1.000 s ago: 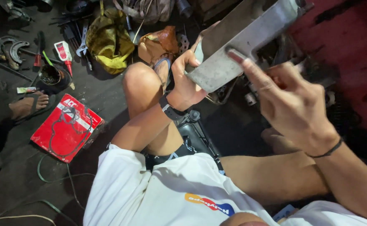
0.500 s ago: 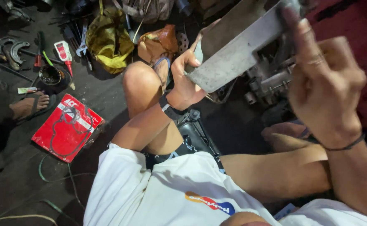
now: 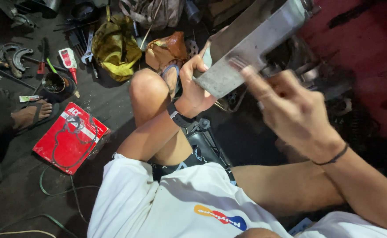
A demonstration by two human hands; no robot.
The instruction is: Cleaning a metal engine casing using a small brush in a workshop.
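The right hand [image 3: 297,117] is blurred, its fingers spread and touching the lower edge of one flat grey metal piece [image 3: 250,42]; whether it grips is unclear. The left hand [image 3: 195,86] closes around that piece's near corner, held up above the knee. Its top end is cut off. On the dark floor [image 3: 21,194] lie one red flat packet [image 3: 70,139], then one crumpled yellow bag [image 3: 114,46].

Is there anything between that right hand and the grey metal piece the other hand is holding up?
Nothing visible does. The left hand grips the lower end of the grey metal part, and the right hand, blurred, has its fingertips at the part's lower edge. Whether they touch it cannot be told.
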